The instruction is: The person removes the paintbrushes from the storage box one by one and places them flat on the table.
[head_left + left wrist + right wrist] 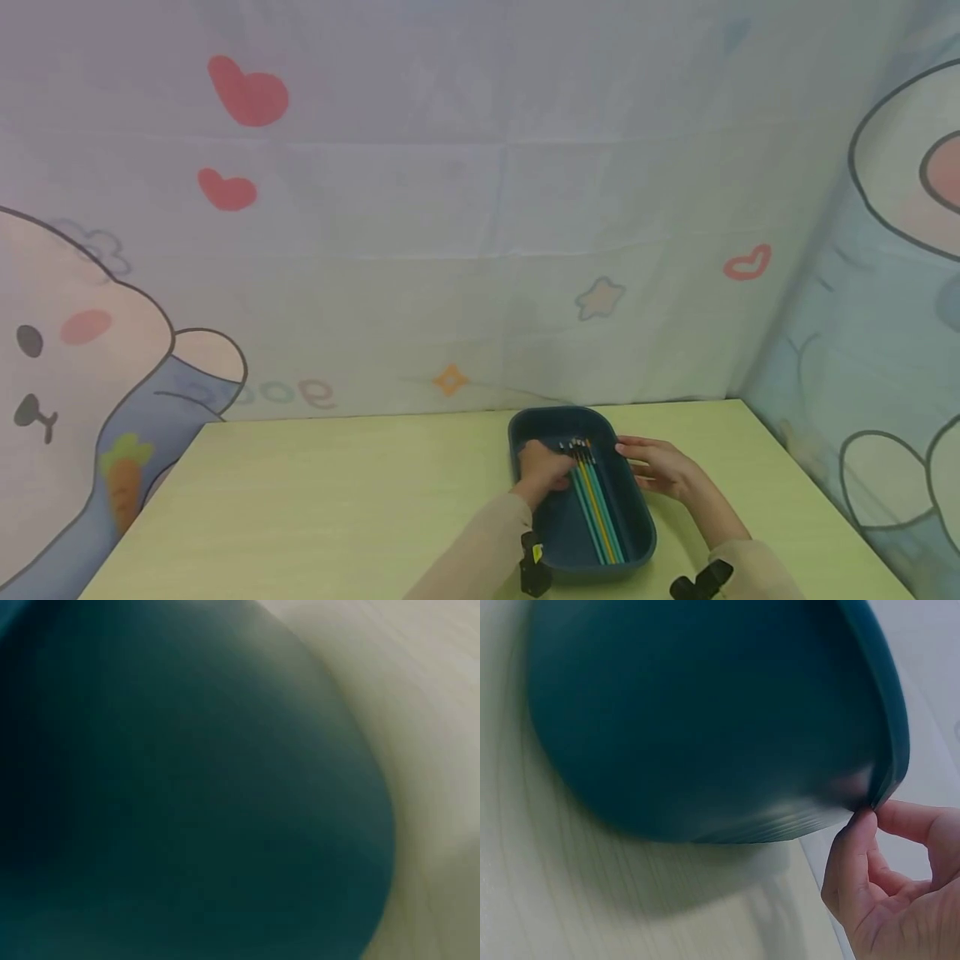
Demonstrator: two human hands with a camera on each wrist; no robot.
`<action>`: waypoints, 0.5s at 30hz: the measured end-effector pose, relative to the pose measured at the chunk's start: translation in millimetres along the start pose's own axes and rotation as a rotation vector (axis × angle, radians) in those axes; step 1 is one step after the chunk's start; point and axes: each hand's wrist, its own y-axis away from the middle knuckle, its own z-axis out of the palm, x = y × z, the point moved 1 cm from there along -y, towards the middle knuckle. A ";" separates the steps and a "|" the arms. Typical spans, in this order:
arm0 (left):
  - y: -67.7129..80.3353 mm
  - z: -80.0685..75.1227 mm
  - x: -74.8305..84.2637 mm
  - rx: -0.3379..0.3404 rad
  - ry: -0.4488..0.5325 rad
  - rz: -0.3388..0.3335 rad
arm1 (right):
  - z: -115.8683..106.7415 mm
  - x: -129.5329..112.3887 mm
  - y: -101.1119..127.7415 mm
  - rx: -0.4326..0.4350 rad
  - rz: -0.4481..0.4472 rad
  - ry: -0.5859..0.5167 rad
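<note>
The right hand (pixel 663 467) is pinching the smooth, round-cornered, plastic-looking tray (pixel 633 517) at its rim between thumb and fingertips; an uneven pull there could tip it, sending the slender, straight, teal-and-yellow pencil-like sticks (pixel 598 508) rolling. These are lying inside, just right of the left hand (pixel 542 467), whose bent fingers' hold I cannot tell.

I have room to pass over the table (pixel 322 492) at lower left, but at lower right the deep teal tray (pixel 552 529) and pencil-like sticks (pixel 597 512) hem in my left hand (pixel 543 468).
</note>
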 end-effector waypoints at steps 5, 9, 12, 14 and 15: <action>-4.3 3.2 -4.5 0.019 -0.005 0.022 | 0.1 0.8 -0.4 -0.001 -0.007 0.012; -4.3 4.6 -5.0 0.031 -0.041 0.065 | 0.8 2.0 -0.7 0.006 -0.002 0.001; -3.0 4.7 -4.7 0.041 -0.073 0.091 | 0.4 2.4 -0.8 0.006 -0.005 -0.005; -2.3 4.8 -4.4 0.048 -0.090 0.108 | 0.0 2.7 -1.0 0.006 -0.007 -0.012; -2.2 5.2 -4.6 0.050 -0.105 0.121 | 0.0 2.9 -1.0 0.007 -0.007 -0.014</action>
